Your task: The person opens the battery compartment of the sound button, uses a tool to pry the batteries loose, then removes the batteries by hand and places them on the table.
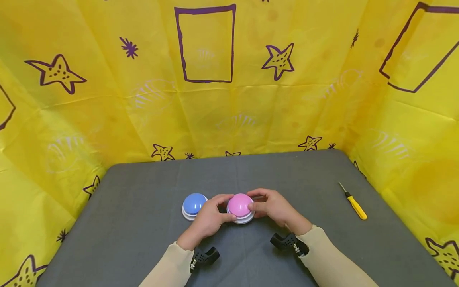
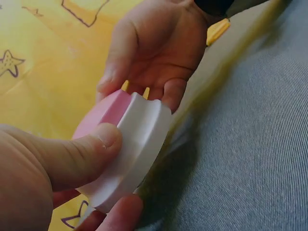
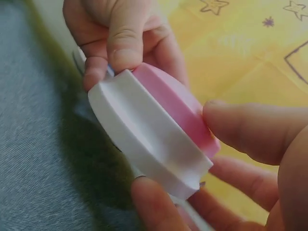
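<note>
A pink dome push button (image 1: 239,205) with a white round base (image 2: 139,139) is between both hands, close over the grey table (image 1: 287,171). My left hand (image 1: 210,215) grips its left side, thumb across the edge of dome and base, with fingertips at the underside. On the opposite side, my right hand (image 1: 274,207) holds it with the thumb against the pink dome (image 3: 178,106) and the other fingers around the base. Just left of the left hand sits a blue dome push button (image 1: 195,203) on a white base, partly covered by that hand.
A screwdriver (image 1: 354,203) with a yellow handle lies on the right part of the table. Yellow cloth (image 1: 215,111) with purple drawings stands behind and along both sides. Black wrist mounts (image 1: 287,241) sit at both sleeves.
</note>
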